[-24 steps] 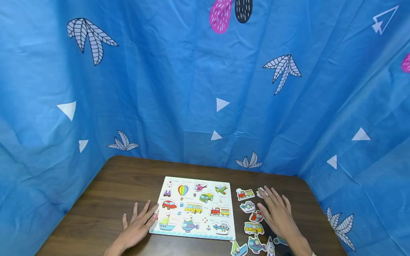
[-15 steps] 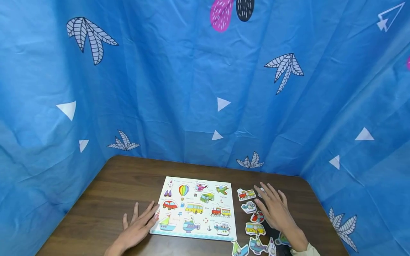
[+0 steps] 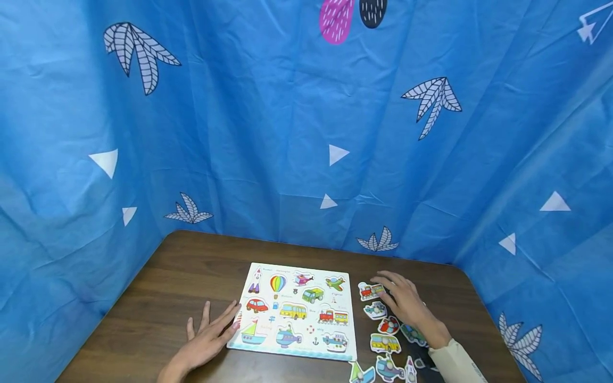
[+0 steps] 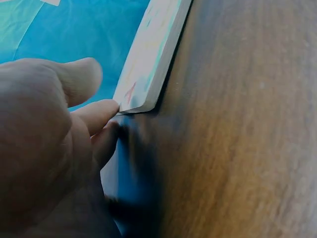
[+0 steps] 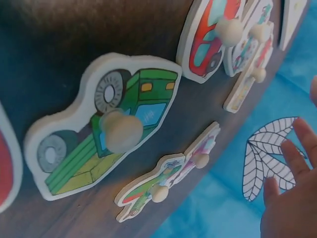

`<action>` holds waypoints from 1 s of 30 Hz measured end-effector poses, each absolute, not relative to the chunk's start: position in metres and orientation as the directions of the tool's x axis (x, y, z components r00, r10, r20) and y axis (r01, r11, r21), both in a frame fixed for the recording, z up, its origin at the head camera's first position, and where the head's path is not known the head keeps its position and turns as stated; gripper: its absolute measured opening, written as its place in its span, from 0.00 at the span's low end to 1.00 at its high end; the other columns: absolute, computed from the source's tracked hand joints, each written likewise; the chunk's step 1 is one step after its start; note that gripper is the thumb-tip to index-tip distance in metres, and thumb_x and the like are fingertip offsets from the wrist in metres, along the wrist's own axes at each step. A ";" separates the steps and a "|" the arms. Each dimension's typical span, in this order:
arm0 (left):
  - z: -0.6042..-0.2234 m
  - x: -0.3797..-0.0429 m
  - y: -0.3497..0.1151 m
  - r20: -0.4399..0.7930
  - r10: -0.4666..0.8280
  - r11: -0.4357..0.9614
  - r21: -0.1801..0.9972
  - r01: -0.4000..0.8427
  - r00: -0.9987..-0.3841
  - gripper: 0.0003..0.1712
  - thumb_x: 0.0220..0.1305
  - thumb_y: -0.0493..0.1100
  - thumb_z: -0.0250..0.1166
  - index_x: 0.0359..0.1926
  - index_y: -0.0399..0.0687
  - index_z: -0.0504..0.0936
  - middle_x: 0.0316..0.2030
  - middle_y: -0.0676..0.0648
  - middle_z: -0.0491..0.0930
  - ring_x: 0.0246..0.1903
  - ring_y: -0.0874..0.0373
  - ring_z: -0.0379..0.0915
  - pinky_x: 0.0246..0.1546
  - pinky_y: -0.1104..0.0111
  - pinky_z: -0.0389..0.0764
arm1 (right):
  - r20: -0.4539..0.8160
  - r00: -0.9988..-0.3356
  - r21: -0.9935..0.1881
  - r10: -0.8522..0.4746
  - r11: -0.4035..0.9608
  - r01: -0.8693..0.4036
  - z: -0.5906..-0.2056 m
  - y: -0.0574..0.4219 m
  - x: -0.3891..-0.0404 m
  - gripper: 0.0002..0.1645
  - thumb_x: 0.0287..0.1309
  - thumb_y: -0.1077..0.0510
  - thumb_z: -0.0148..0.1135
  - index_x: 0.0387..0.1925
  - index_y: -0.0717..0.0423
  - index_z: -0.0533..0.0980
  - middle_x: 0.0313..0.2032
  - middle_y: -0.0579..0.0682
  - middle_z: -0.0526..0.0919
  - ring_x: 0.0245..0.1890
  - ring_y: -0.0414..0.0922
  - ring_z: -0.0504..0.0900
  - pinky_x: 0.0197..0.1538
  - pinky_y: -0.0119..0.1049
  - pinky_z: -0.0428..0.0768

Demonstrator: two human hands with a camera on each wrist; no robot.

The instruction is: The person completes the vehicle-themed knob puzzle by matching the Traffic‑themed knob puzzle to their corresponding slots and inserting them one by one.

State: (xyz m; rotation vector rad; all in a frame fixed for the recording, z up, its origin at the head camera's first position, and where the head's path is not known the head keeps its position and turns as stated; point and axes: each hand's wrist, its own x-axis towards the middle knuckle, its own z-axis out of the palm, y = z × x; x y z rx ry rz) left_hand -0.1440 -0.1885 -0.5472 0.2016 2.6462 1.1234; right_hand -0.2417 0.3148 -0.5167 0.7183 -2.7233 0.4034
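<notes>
The left hand [image 3: 206, 340] lies flat on the wooden table [image 3: 158, 298], fingers straight and spread, grasping nothing. Its fingertips touch the left edge of the vehicle puzzle board [image 3: 294, 311], near the board's lower left corner (the left wrist view shows one fingertip right against the board's rounded corner [image 4: 136, 101]).

The right hand [image 3: 404, 303] hovers low over the loose puzzle pieces to the right of the board, fingers extended and relaxed, released from everything. Just off its fingertips, toward the board, lies the red train piece [image 3: 371, 291]. Beside the hand's inner edge sit the small grey-and-blue vehicle piece [image 3: 375, 309] and the red car piece [image 3: 389, 325], and nearer the wrist the yellow bus piece [image 3: 385, 343]. Part of a green piece shows under the wrist; the right wrist view gives it as the green truck piece [image 5: 106, 131] with a round wooden knob, lying flat on the table. Past it, farther from the wrist, lie an airplane piece [image 5: 153, 191] and a helicopter piece [image 5: 200, 148], both knobbed. A cream sleeve [image 3: 455, 361] covers the right forearm.

Blue patterned cloth [image 3: 306, 133] hangs behind the table.
</notes>
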 end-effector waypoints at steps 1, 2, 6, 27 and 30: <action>-0.547 -0.144 -0.189 -0.178 0.229 0.690 0.724 0.031 -0.957 0.35 0.77 0.60 0.48 0.79 0.57 0.55 0.79 0.45 0.50 0.74 0.29 0.09 0.56 0.28 0.08 | 0.355 -0.819 -0.196 -0.451 0.820 -0.537 -0.518 0.315 -0.245 0.20 0.64 0.60 0.66 0.57 0.49 0.79 0.59 0.57 0.78 0.60 0.61 0.76 0.56 0.70 0.70; -0.547 -0.144 -0.189 -0.172 0.234 0.685 0.728 0.036 -0.957 0.35 0.77 0.59 0.49 0.79 0.57 0.55 0.78 0.45 0.50 0.73 0.29 0.09 0.56 0.28 0.08 | 0.368 -0.798 -0.190 -0.477 0.802 -0.567 -0.519 0.316 -0.248 0.19 0.63 0.62 0.66 0.55 0.50 0.80 0.57 0.55 0.79 0.58 0.59 0.77 0.55 0.67 0.73; -0.547 -0.144 -0.191 -0.150 0.261 0.659 0.750 0.062 -0.954 0.37 0.75 0.56 0.54 0.79 0.56 0.55 0.78 0.44 0.50 0.73 0.29 0.07 0.56 0.29 0.07 | 0.375 -0.751 -0.198 -0.543 0.745 -0.637 -0.522 0.320 -0.256 0.18 0.60 0.71 0.65 0.49 0.50 0.81 0.51 0.49 0.81 0.51 0.51 0.80 0.48 0.56 0.79; -0.550 -0.141 -0.192 -0.138 0.276 0.626 0.777 0.068 -0.951 0.40 0.70 0.51 0.62 0.78 0.55 0.57 0.79 0.42 0.48 0.72 0.28 0.06 0.56 0.31 0.05 | 0.271 -0.758 -0.213 -0.593 0.731 -0.648 -0.532 0.316 -0.271 0.15 0.59 0.71 0.66 0.36 0.47 0.78 0.42 0.43 0.79 0.40 0.42 0.75 0.43 0.43 0.79; -0.550 -0.141 -0.192 -0.140 0.271 0.631 0.773 0.065 -0.952 0.39 0.70 0.50 0.62 0.78 0.55 0.58 0.78 0.42 0.49 0.72 0.28 0.07 0.56 0.31 0.05 | 0.273 -0.751 -0.231 -0.601 0.717 -0.658 -0.534 0.316 -0.272 0.13 0.59 0.70 0.66 0.36 0.48 0.79 0.40 0.43 0.80 0.40 0.44 0.75 0.43 0.42 0.78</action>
